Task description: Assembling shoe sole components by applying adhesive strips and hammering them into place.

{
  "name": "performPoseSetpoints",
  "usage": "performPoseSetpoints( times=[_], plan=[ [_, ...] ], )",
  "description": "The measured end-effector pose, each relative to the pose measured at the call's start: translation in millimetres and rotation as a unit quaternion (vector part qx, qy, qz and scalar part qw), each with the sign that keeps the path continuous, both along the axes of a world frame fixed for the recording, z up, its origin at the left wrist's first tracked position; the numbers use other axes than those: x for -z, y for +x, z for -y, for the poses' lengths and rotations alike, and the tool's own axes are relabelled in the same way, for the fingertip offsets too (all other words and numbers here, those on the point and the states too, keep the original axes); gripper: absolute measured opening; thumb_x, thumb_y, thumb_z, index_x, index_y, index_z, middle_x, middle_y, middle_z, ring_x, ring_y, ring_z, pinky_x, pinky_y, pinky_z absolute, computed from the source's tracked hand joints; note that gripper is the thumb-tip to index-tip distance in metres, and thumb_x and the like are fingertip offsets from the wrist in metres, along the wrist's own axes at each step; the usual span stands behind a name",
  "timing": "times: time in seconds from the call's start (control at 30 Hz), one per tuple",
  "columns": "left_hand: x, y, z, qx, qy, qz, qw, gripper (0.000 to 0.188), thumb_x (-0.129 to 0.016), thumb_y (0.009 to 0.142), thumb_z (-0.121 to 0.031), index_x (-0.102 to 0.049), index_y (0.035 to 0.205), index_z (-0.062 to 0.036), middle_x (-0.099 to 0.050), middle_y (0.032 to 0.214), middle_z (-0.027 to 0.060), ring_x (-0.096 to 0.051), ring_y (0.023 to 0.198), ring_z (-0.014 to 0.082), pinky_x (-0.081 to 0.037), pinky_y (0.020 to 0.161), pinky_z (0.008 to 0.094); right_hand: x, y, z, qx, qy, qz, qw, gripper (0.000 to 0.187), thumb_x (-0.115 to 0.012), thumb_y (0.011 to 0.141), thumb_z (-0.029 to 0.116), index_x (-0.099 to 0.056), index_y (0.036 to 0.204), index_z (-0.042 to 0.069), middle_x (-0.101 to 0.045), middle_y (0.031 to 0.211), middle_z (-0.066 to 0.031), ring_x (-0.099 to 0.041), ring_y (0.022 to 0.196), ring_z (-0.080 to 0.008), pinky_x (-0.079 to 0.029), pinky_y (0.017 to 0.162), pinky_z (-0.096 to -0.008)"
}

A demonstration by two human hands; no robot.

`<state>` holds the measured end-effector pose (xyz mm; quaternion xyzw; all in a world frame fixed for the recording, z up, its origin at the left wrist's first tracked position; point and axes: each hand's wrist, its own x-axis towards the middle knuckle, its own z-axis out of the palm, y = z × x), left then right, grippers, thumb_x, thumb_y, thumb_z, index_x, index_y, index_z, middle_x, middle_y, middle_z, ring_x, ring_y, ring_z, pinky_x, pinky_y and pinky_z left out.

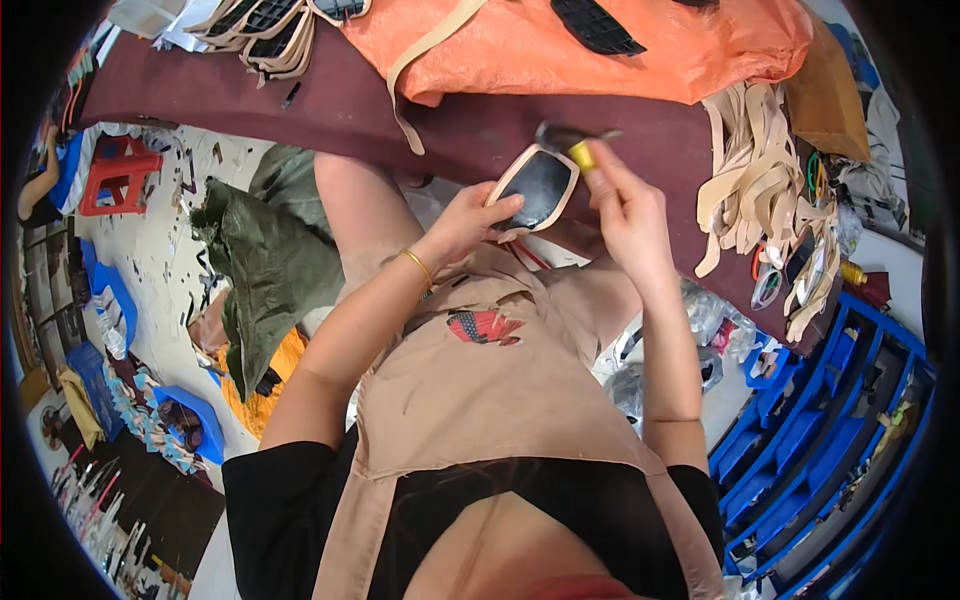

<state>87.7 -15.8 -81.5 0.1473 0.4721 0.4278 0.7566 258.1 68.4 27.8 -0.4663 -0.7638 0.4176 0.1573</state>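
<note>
A person's left hand [468,222] is pinching, thumb extended. The right hand [630,205] is gripping, both bare forearms [350,345] slanting inward.

No lettering or numbers can be read.

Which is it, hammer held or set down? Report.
Held: the right hand grips the hammer by its yellow handle.
</note>
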Motion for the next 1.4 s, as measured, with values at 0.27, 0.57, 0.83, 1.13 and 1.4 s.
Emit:
performPoseSetpoints(
  times=[0.27, 0.57, 0.83, 1.13, 1.4],
  plan=[
    [7, -12, -4, 0.054, 0.021, 0.124, 0.991, 0.034, -0.051, 0.093, -0.037, -0.054, 0.116, -0.0114, -0.057, 0.101, -0.0038, -0.051, 0.087, 0.0059, -0.042, 0.076, 0.0212, 36, 18, 11, 0.056, 0.013, -0.043, 0.997, 0.033, -0.052, 0.091, 0.013, -0.054, 0.123, 0.002, -0.066, 0.087, -0.0165, -0.063, 0.07, -0.0179, -0.048, 0.063, -0.0257],
    [-5, 18, 24, -0.28, -0.041, 0.131, 0.95, 0.026, -0.059, 0.089, -0.014, -0.048, 0.112, -0.011, -0.057, 0.099, -0.0016, -0.054, 0.082, 0.0085, -0.043, 0.092, 0.0333, -2, 39, 32, 0.247, -0.038, -0.291, 0.923, 0.04, -0.048, 0.096, 0.018, -0.044, 0.133, 0.005, -0.054, 0.072, -0.0006, -0.04, 0.052, -0.002, -0.035, 0.045, -0.0171],
    [-21, 16, 5, -0.28, -0.069, 0.007, 0.957, 0.021, -0.061, 0.088, -0.018, -0.051, 0.104, -0.0084, -0.059, 0.099, 0.0013, -0.059, 0.092, 0.0145, -0.05, 0.083, 0.0303, 88, 9, 55, 0.145, -0.002, -0.229, 0.963, 0.032, -0.05, 0.092, 0.009, -0.054, 0.122, -0.001, -0.054, 0.066, 0.0004, -0.042, 0.053, -0.0034, -0.037, 0.048, -0.0183],
    [-23, 15, 3, -0.285, -0.1, -0.017, 0.953, 0.021, -0.064, 0.086, -0.018, -0.052, 0.101, -0.0091, -0.057, 0.09, -0.0012, -0.057, 0.08, 0.0115, -0.052, 0.078, 0.0287, 65, -14, 34, 0.056, 0.102, -0.11, 0.987, 0.032, -0.051, 0.091, 0.011, -0.056, 0.12, 0.0, -0.064, 0.08, -0.0191, -0.052, 0.056, -0.0131, -0.047, 0.057, -0.0282],
    [-16, -1, 5, -0.238, -0.112, 0.058, 0.963, 0.015, -0.063, 0.086, -0.015, -0.055, 0.098, -0.0104, -0.06, 0.092, -0.0013, -0.059, 0.081, 0.0123, -0.052, 0.081, 0.03, 52, -18, 23, -0.003, 0.13, -0.106, 0.986, 0.034, -0.051, 0.093, 0.015, -0.054, 0.125, 0.005, -0.054, 0.067, -0.0014, -0.046, 0.053, -0.0053, -0.04, 0.048, -0.0207]
  ],
)
